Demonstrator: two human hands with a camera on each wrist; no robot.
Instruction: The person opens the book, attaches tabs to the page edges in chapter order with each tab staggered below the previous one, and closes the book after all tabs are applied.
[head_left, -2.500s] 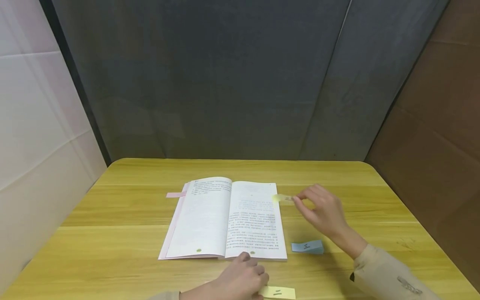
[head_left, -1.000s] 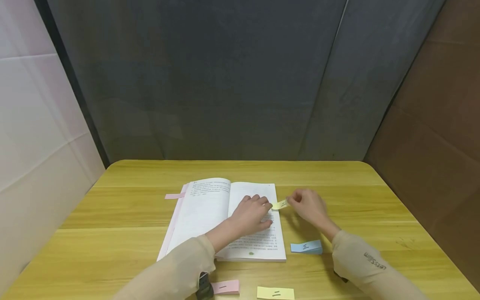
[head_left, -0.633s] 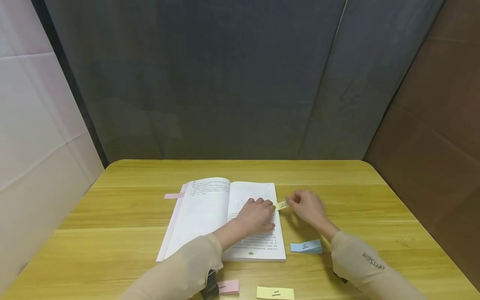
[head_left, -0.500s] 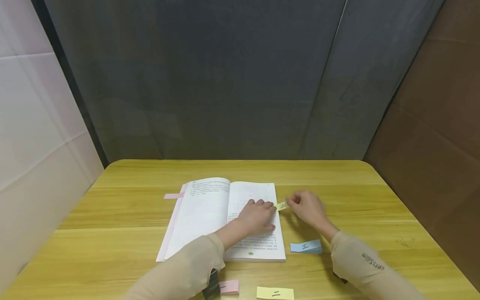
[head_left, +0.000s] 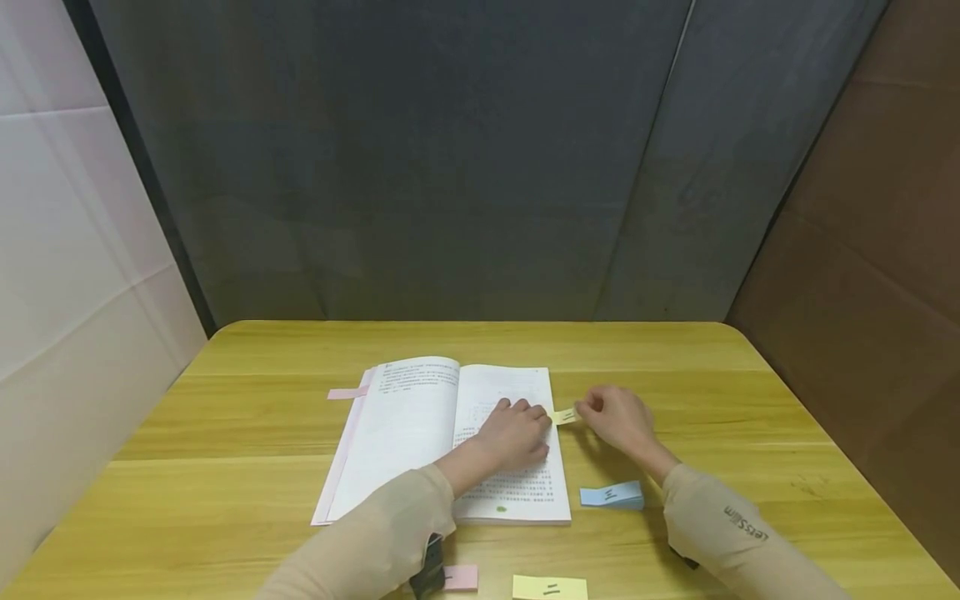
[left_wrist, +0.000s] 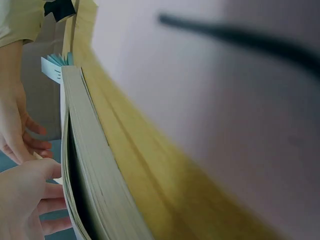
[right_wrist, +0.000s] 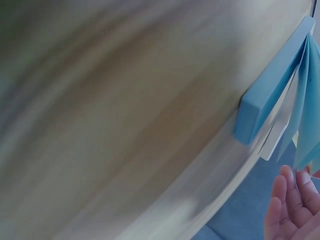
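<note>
An open book (head_left: 397,450) lies on the table, its right page partly covered by my left hand (head_left: 513,435). The left fingers are extended over the page, fingertips at its outer edge. A yellow sticky note (head_left: 566,416) with two dark strokes juts out there, its inner end beside those fingertips. My right hand (head_left: 617,419) pinches the note's outer end between thumb and index finger, just off the book. In the left wrist view, the two hands meet around the pale note beyond the thick page block (left_wrist: 95,135). The right wrist view shows the right fingers (right_wrist: 295,197) beyond the blue pad.
A pink tab (head_left: 347,393) sticks out from the book's left side. Blue sticky notes (head_left: 612,495) lie to the right of the book. A yellow pad (head_left: 550,587) and a pink pad (head_left: 462,577) sit near the front, on the wooden table (head_left: 187,483). Fabric walls enclose it.
My left hand has left the front yellow pad and come onto the right page beside the note. The right hand has kept its pinch and shifted slightly. The note has dropped lower along the page edge.
</note>
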